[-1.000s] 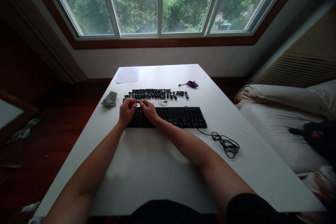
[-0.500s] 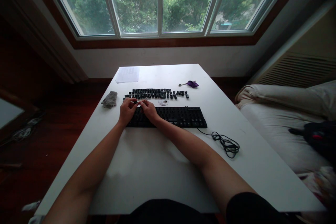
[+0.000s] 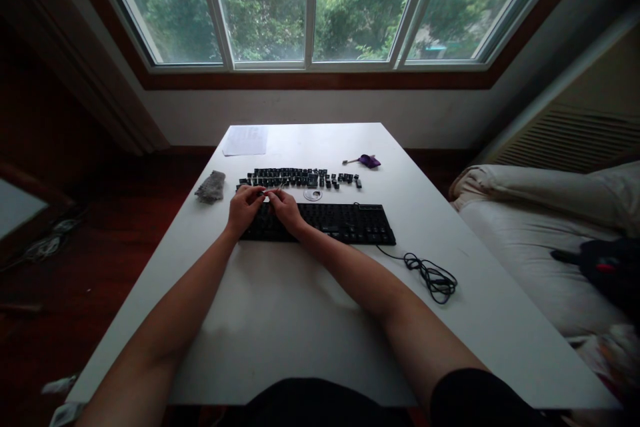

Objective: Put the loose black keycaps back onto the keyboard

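in the head view, the left hand [image 3: 243, 209] pinches a small dark piece [image 3: 261, 194] over the left end of the keyboard [image 3: 345, 223]. the right hand [image 3: 286, 211] is just beside it, fingertips bent toward the piece; whether they clamp on anything i cannot tell. the keyboard lies under both hands, its cable [image 3: 433, 277] coiled near right. loose keys [image 3: 313, 180] stand in rows on the far side, with a round dish [image 3: 313, 195] between. the white table [image 3: 300, 320] also bears a gray cloth [image 3: 211, 187] left, paper [image 3: 245, 141] far left and a purple thing [image 3: 370, 161] far right. a window [image 3: 310, 67] is beyond.
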### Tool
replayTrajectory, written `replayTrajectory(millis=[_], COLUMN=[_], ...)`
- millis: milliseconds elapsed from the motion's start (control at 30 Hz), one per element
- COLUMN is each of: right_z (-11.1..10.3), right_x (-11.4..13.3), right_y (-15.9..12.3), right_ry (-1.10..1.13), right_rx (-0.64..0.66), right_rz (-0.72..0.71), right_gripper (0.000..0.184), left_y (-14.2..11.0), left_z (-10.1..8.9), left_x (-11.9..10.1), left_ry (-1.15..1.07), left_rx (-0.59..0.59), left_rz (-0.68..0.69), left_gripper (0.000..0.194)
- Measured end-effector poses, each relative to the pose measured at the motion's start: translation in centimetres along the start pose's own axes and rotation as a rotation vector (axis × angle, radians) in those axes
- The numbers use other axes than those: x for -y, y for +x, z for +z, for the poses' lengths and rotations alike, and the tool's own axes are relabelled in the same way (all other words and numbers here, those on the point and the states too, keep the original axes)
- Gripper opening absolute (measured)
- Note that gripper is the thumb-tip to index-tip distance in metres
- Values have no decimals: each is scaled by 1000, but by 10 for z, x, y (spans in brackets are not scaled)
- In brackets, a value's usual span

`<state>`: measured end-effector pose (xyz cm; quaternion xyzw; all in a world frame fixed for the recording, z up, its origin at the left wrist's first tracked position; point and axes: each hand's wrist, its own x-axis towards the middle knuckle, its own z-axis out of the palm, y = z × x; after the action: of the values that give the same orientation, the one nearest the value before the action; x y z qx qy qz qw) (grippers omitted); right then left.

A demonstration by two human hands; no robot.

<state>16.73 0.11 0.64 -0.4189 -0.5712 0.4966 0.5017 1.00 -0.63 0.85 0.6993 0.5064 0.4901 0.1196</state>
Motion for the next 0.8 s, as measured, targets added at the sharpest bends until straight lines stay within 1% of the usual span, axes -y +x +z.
replayTrajectory(millis=[167,300,533,633,733,800], right_z=[-1,-1,-2,-2,-2,-1], right_x=[5,8,10,11,11,9], right_y=[-3,-4,-4,-5,-6,-6], right_ry=[11,17,7,2,1,5], right_rx=[-4,-1,-5,5,9,5], right_rz=[1,8,12,12,7,1], right_gripper=[28,28,28,28,29,29], left_y=[1,1,0,0,4,8], left_z=[-1,-3,-8,-11,-15,-18], left_x=[0,-1,-4,-4,1,7], left_ry=[-57,-47,41,87,142,178], left_rx=[14,16,28,58,113,105], left_rz=[-3,-10,21,39,41,34], left_gripper=[27,27,23,24,24,24])
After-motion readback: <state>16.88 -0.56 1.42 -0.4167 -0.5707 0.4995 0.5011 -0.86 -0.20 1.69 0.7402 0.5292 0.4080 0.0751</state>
